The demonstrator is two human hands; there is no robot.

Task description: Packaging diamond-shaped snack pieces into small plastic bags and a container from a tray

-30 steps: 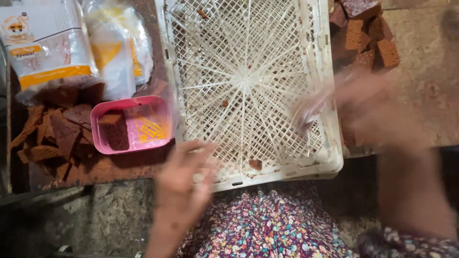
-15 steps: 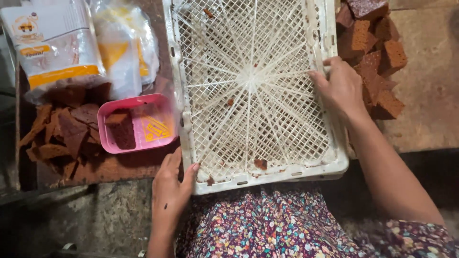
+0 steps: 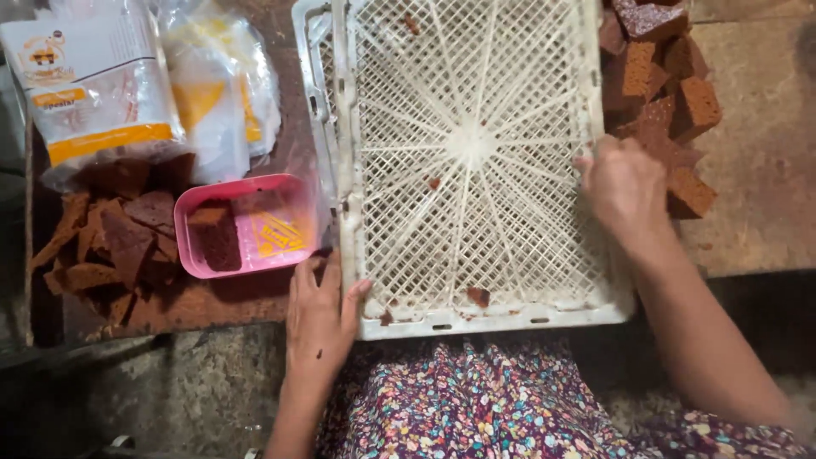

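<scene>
Brown worktop, one white mesh crate [image 3: 463, 161] lying across it, its top cut off and only crumbs inside. Left hand [image 3: 320, 310] lies flat, fingers spread, at its near-left corner; right hand [image 3: 625, 189] clamps the right rim. One pink tray [image 3: 246, 225] holds one cake slice [image 3: 213, 235]. Two plastic bags [image 3: 93, 85] lie behind.

We are seeing two clear plastic bags [image 3: 140, 85] with white and orange labels lying up and left of our left hand [image 3: 319, 319], beside each other.

Crate [image 3: 467, 161] centre; tub [image 3: 246, 225] left (bags [image 3: 93, 85] behind); cake blocks [image 3: 663, 93] right.
</scene>
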